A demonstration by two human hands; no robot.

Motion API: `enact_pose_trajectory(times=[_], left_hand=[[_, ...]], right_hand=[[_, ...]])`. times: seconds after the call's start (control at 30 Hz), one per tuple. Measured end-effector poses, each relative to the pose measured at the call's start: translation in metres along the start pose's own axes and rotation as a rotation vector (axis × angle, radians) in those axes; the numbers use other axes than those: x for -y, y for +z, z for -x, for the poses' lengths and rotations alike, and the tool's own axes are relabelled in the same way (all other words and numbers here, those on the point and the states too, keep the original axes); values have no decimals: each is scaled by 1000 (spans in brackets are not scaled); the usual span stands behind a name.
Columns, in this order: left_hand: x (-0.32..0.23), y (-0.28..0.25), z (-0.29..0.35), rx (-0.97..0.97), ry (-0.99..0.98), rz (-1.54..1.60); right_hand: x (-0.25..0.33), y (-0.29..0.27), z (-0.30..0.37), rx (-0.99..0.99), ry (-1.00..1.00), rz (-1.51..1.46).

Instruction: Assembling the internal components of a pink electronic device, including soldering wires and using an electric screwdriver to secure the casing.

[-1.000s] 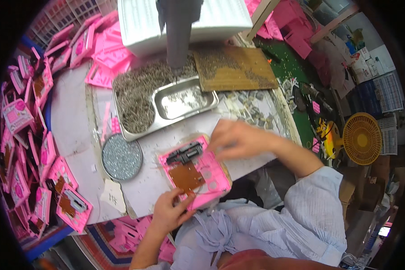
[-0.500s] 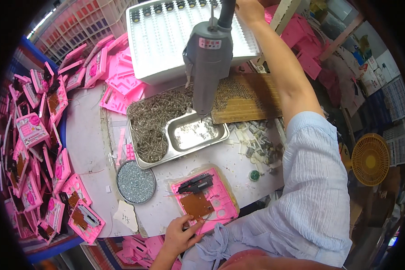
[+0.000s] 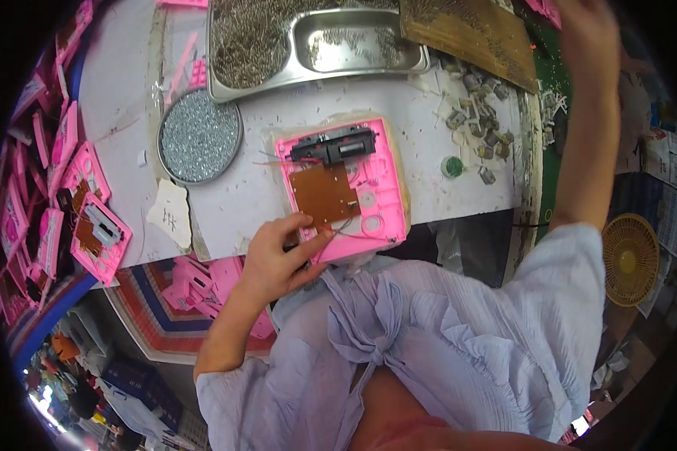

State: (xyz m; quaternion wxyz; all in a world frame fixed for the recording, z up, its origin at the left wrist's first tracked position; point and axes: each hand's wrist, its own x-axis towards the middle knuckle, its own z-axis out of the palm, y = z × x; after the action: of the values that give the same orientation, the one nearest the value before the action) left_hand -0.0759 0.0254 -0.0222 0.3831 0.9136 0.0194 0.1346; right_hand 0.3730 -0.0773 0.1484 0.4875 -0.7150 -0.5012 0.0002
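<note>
A pink plastic toy case (image 3: 390,184) lies open side up at the table's near edge. Inside it sit a brown circuit board (image 3: 320,195), a black mechanism (image 3: 335,144) and thin wires. My left hand (image 3: 274,255) holds the case at its near left corner, fingertips over the board's lower edge and a wire. Far off at the upper right, my right hand (image 3: 585,34) reaches out, smeared by motion and partly cut by the picture's rim. A pink sheet edge (image 3: 543,11) shows beside it; whether the hand touches it I cannot tell.
A steel tray (image 3: 316,74) of small screws stands behind the case, with a brown cardboard piece (image 3: 470,37) at its right. A round dish (image 3: 200,135) of silvery bits is at left. Several pink cases (image 3: 64,150) are piled leftward; small motors (image 3: 481,113) lie right.
The view has tipped downward, so the hanging electric screwdriver and white foam tray are out of sight. My right hand has moved rightward from beside that tray. My left hand stays on the case.
</note>
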Motion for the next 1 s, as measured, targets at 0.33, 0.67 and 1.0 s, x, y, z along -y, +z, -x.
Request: enact_pose_trajectory(times=[0.33,0.67,1.0], left_hand=[[1,3,5,12,-36,-4],[0,-2,4,12,17,-55],[-21,-26,-14,192,-64,-47]], right_hand=[[35,120,207,632,-338,-53],[41,112,210,615,-391,-70],[-38,49,158,519,-103,628]])
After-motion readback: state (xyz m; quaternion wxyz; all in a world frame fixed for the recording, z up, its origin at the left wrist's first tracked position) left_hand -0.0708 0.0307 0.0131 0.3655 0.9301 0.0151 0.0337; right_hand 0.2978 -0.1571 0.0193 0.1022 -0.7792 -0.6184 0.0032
